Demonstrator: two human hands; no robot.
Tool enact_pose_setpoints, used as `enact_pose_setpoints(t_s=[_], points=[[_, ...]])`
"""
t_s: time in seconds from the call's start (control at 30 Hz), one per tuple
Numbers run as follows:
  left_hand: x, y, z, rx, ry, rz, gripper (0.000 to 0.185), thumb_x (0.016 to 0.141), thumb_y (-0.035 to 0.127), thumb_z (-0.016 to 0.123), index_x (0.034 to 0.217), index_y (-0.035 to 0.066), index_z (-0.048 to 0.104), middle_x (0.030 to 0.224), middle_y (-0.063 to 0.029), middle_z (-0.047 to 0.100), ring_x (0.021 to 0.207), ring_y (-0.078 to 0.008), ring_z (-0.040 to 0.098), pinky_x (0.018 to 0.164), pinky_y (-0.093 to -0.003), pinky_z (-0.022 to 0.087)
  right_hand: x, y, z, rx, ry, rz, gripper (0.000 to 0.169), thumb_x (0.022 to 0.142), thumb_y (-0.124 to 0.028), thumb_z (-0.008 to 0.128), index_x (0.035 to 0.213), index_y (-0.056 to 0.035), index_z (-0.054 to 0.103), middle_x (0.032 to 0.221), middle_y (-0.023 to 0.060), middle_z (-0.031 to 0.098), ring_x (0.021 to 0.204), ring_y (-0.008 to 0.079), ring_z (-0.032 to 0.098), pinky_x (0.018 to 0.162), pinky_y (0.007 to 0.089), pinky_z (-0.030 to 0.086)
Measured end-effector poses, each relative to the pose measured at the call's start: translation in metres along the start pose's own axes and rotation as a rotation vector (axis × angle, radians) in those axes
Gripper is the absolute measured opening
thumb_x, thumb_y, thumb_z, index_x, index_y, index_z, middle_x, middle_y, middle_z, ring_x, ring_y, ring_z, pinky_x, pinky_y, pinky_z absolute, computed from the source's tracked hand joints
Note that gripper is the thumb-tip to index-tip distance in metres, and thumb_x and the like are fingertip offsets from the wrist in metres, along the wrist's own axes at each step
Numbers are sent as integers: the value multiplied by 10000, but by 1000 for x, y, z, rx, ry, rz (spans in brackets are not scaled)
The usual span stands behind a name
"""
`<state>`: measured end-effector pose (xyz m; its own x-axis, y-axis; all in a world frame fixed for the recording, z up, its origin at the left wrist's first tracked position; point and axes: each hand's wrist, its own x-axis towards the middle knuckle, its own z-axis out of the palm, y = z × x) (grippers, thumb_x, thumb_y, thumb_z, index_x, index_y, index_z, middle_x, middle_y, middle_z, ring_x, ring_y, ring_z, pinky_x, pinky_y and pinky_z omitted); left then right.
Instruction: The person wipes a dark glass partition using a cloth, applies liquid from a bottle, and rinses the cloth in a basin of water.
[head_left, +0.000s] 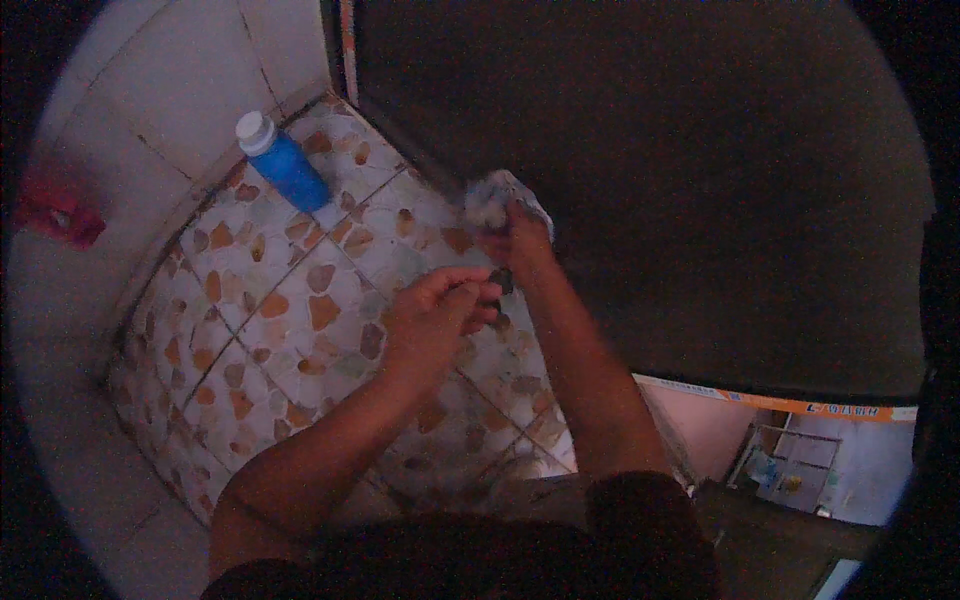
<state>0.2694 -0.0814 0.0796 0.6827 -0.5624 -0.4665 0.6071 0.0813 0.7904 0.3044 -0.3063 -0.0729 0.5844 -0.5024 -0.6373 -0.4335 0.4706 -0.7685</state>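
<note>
Before my body, my right hand (523, 236) is closed on a crumpled whitish cloth (495, 201), near the lower edge of a large dark panel (675, 187). Beside it and slightly lower, my left hand (446, 300) has its fingers bent, thumb toward the fingertips. A small dark thing (501, 282) shows at those fingertips; whether the hand holds it is unclear in the dim light. At the upper left, a blue bottle with a white cap (289, 169) stands on the stone-patterned tile floor (274, 304).
Pale tiled walls (187, 75) bound the floor at the left. A blurred red thing (64, 206) is at the far left. Beyond the panel's orange and white edge strip (795, 406), a metal rack (802, 450) stands at the lower right.
</note>
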Motion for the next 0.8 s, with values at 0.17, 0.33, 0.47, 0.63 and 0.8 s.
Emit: enact_pose_setpoints(t_s=[0.17,0.33,0.47,0.63,0.8], points=[[5,6,-1,-18,13,20,243,947,158,495,1135,29,580,1016,-83,660,823,-143,630,743,-270,499,18,30,-10,-756,-14,-508,362,902,-272,526,1192,-57,542,1002,137,639,847,315,650,650,384,551],[4,5,-8,-2,17,29,251,945,164,497,1140,31,581,1023,-80,663,829,-147,635,745,-270,497,9,82,-57,42,115,-255,349,894,-147,513,1235,-75,519,1069,131,616,964,285,609,690,380,550],[4,9,-3,-10,-13,19,255,947,165,493,1144,29,582,1024,-84,663,832,-149,636,747,-268,499,12,88,-101,277,86,-132,353,915,-211,487,1240,-77,511,1057,133,618,870,282,625,632,359,546],[5,0,10,-14,-55,19,281,944,213,519,1141,16,558,1041,-119,659,882,-200,653,795,-323,526,-72,9,-71,406,189,-159,378,946,-309,450,1195,-35,530,1013,142,636,717,256,646,536,314,521],[11,-2,25,-78,-62,31,267,947,203,512,1127,14,566,1035,-118,661,861,-196,656,790,-318,531,-146,-48,-45,222,260,-542,411,942,-326,482,1110,42,553,910,148,656,657,223,647,504,284,511]])
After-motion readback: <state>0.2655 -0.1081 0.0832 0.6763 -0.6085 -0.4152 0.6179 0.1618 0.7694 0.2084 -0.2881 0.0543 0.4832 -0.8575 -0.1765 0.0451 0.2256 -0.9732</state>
